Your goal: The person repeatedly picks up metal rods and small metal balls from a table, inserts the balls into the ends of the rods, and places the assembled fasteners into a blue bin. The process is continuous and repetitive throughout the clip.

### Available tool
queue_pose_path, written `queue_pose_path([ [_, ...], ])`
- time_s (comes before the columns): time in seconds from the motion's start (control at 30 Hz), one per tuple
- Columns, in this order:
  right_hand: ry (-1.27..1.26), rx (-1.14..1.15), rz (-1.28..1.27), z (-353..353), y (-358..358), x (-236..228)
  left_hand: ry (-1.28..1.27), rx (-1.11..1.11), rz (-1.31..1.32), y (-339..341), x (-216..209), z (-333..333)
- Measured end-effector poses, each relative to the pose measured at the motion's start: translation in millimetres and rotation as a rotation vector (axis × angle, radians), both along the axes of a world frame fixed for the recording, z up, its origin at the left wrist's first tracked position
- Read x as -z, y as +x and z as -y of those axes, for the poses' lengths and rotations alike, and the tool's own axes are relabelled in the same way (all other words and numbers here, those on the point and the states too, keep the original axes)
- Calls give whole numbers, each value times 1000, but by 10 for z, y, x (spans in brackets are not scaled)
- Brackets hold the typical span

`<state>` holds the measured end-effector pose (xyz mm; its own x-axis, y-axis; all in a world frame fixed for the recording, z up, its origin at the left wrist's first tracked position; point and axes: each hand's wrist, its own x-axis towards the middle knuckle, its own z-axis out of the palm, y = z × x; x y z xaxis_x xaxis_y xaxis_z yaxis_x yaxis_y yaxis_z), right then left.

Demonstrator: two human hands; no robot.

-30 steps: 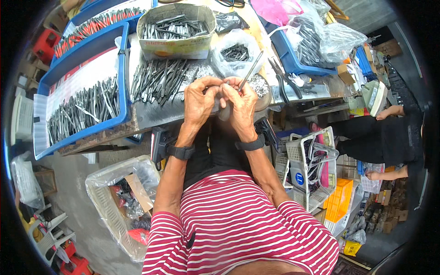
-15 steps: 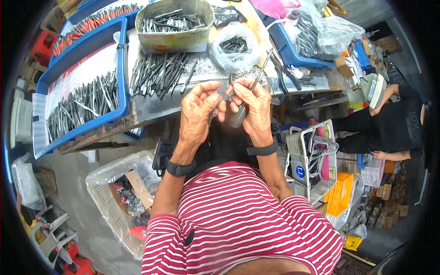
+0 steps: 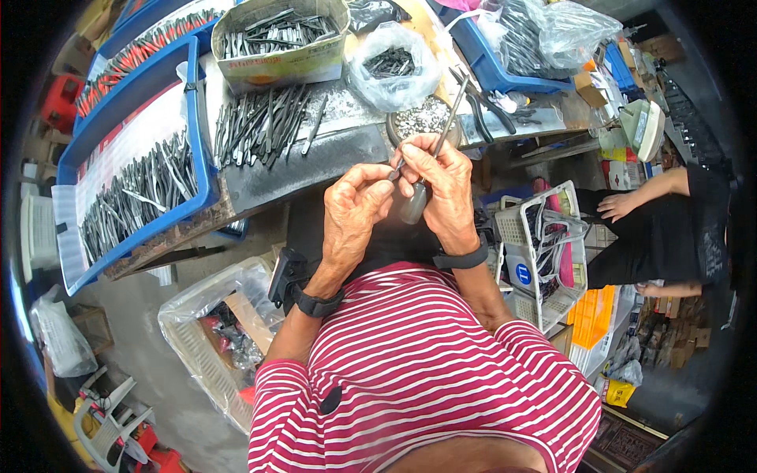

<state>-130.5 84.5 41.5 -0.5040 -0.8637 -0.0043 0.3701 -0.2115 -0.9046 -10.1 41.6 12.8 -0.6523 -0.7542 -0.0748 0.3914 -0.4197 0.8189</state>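
My right hand (image 3: 443, 185) is closed round a screwdriver-like tool with a grey translucent handle (image 3: 413, 206). The handle sticks out below the fingers, and a thin metal shaft (image 3: 453, 110) slants up and away to the right. Close beside it, my left hand (image 3: 355, 206) pinches with thumb and forefinger. A small dark piece (image 3: 396, 173) shows where the fingertips of both hands meet; its kind is too small to make out. Both hands hover just in front of the bench edge (image 3: 315, 167), near a round dish-like thing with pale bits (image 3: 423, 118).
Dark slim metal pieces (image 3: 264, 126) lie in a pile, fill a blue tray (image 3: 206, 158) and a cardboard box (image 3: 284, 71). A plastic bag (image 3: 394, 67) holds short ones. Pliers (image 3: 487, 110) lie at right. Crates (image 3: 524, 272) stand beside me; a person (image 3: 654, 229) is at right.
My left hand has come in to the right, so its fingertips now meet those of my right hand. The view has shifted slightly. The other person's hand has moved down from the pale green object.
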Motion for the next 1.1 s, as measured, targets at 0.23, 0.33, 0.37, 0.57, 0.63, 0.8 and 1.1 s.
queue_pose_path([
  [0.23,12,-1,5,-35,1,-9,-88,-10,-12,-24,-8,-36],
  [0.33,8,6,-5,-43,-5,-23,-99,-32,19,-42,-30,-65],
  [0.37,5,7,-12,-45,-5,-27,-86,-37,25,-43,-39,-73],
  [0.57,33,44,-69,-45,9,-43,-91,-59,57,-35,-91,-102],
  [0.63,25,42,-62,-38,14,-45,-80,-58,51,-31,-110,-103],
  [0.8,29,50,-100,-40,12,-52,-53,-52,31,-34,-155,-121],
  [1.1,78,71,-197,-73,11,-70,-66,-61,46,-37,-185,-167],
])
